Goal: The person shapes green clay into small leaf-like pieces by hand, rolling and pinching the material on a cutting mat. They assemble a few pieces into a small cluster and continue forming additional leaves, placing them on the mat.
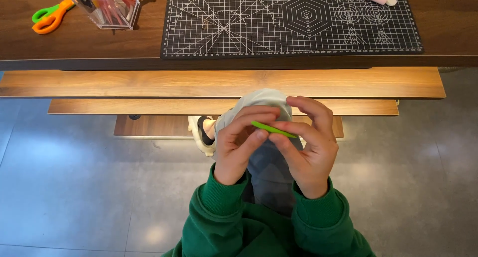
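a thin green strip (273,129), flat and slightly bowed, sits between both hands above the person's lap, in front of the desk edge and well below the desk top. the left hand (239,145) pinches its left end, fingers curled over the top and thumb pressing from beneath. the right hand (308,142) pinches the right end the same way, fingertips bent down onto the strip. whether it is paper, plastic or something else is too small to tell.

judging by the grip, working it well means keeping both pinches close to the ends, pressure even, and the strip level so it does not twist or slip out.

behind the hands lie a grey knee (266,100) and a pale shoe (201,132) over the grey floor (74,187). green sleeves (219,197) cover both wrists. up on the wooden desk (99,48) a dark cutting mat (291,23) with white grid lines lies well apart from the hands, with a clear pen holder (107,8) and orange-and-green scissors (50,17) to its left.
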